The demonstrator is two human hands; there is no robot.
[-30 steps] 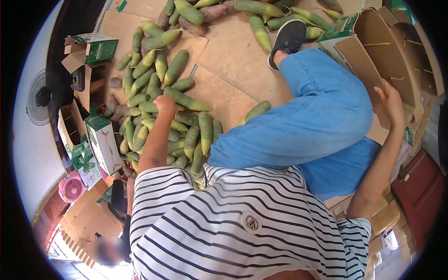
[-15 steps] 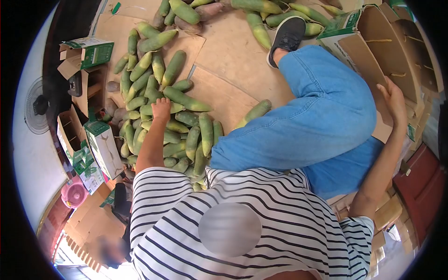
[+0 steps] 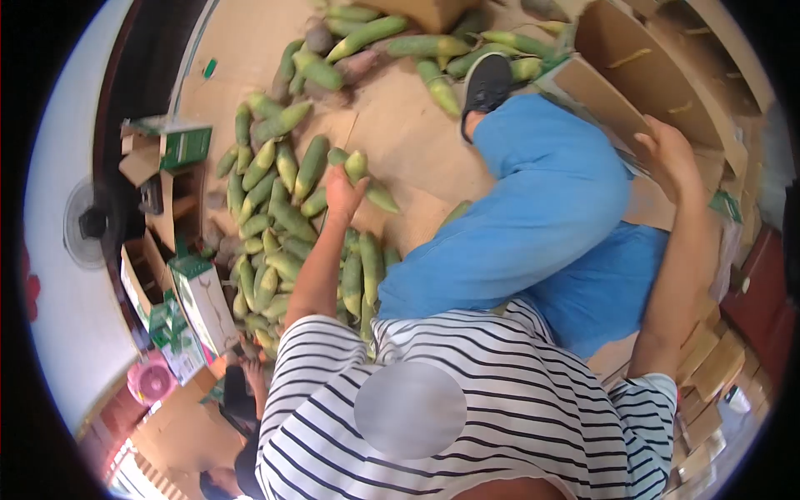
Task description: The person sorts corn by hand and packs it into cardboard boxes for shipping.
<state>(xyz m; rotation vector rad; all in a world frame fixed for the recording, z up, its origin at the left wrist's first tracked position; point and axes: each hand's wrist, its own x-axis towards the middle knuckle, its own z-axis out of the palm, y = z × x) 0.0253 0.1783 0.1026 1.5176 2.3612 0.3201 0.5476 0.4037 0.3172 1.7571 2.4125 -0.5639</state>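
"Most of the view is taken up by what?"

"By cardboard sheets laid over the floor and by a person in a striped shirt, seen from above, with one leg in blue trousers bent across the sheets."

"What is found next, by size?"

"A long heap of green radishes is spread on the left of the sheets. At the upper right an open carton is seen, with its brown inside exposed. Smaller cartons are lined up at the left, with a pink fan set below them. A dark shoe is worn on the foot near the upper radishes."

"How are the hands placed?"

"The right hand is placed at the carton's edge; whether its fingers are gripping or only resting cannot be told. The left hand is stretched out at the heap's inner edge, its fingers wrapped around one radish."

"And where is the held radish?"

"In the left hand: its pale end is pointed up past the fingers, and the rest is hidden."
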